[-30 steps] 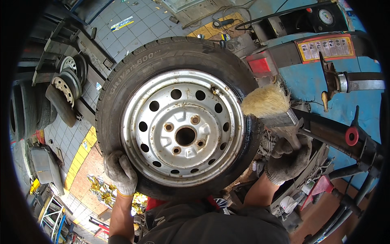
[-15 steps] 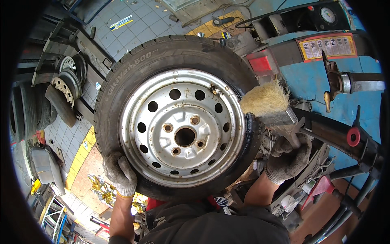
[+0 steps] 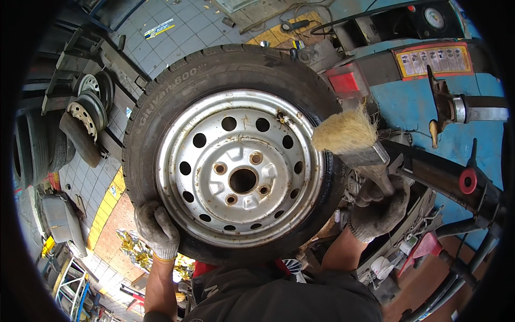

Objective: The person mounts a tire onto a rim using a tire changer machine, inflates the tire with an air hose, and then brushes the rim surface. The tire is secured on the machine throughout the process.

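A car wheel fills the middle of the view: a black tire [image 3: 144, 155] mounted on a silver steel rim [image 3: 212, 174] with rust specks and a ring of round holes. My left hand [image 3: 156, 229], in a grey knit glove, grips the tire at its lower left edge with the fingers curled. My right hand [image 3: 380, 209], gloved the same way, is closed round the handle of a wide paintbrush [image 3: 346, 131]. The brush's pale bristles point left, over the right side of the tire near the rim. The tire looks dark and wet along that side. A valve stem [image 3: 281, 118] shows at the rim's upper right.
Black machine arms [image 3: 429, 172] and a metal mount head [image 3: 440, 107] stand close on the right, before a blue surface. A red box [image 3: 344, 81] sits beyond the tire's upper right. Loose steel rims [image 3: 91, 112] and stacked tires [image 3: 32, 147] lie to the left. A grinder [image 3: 295, 25] rests at the back.
The brush has shifted slightly left, its bristles nearer the rim. The wheel has moved a touch to the left. My left hand keeps its hold on the tire.
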The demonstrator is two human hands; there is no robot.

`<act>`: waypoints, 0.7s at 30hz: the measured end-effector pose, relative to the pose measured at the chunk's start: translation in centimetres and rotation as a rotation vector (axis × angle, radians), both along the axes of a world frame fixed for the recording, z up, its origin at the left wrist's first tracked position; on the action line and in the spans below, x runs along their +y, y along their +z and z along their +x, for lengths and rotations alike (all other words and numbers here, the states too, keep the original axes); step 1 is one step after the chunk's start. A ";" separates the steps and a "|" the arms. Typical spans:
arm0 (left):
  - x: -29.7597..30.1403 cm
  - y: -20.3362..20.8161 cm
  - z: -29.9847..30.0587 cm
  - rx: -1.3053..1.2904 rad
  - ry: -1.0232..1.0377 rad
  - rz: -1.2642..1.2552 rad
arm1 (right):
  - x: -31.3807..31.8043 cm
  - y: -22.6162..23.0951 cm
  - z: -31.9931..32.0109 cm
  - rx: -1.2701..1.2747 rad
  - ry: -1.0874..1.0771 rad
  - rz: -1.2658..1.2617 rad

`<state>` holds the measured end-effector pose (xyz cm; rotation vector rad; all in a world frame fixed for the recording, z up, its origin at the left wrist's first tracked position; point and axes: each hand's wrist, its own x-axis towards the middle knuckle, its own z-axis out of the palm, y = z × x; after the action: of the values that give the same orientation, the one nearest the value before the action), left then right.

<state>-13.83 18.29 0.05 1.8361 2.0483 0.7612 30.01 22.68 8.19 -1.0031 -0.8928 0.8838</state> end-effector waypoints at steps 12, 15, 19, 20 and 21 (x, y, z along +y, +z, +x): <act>-1.1 -0.5 -0.6 -0.022 0.012 -0.016 | -4.2 -6.6 3.1 0.131 -0.494 -0.332; -1.2 -0.8 -0.7 -0.078 0.001 -0.007 | -6.0 -9.4 3.6 0.020 -0.589 -0.489; -1.2 -0.7 -0.6 -0.064 -0.005 0.018 | -5.8 -10.8 2.2 -0.046 -0.756 -0.541; -1.1 -0.8 -0.6 -0.096 -0.009 0.019 | -5.5 -10.8 2.0 -0.072 -0.761 -0.549; -1.0 -0.6 -0.3 -0.086 0.002 0.034 | -4.5 -10.3 1.2 -0.106 -0.748 -0.533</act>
<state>-14.10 17.32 -0.56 1.7864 1.9958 0.8652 31.24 18.23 -2.12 -1.7078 -0.2965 0.4211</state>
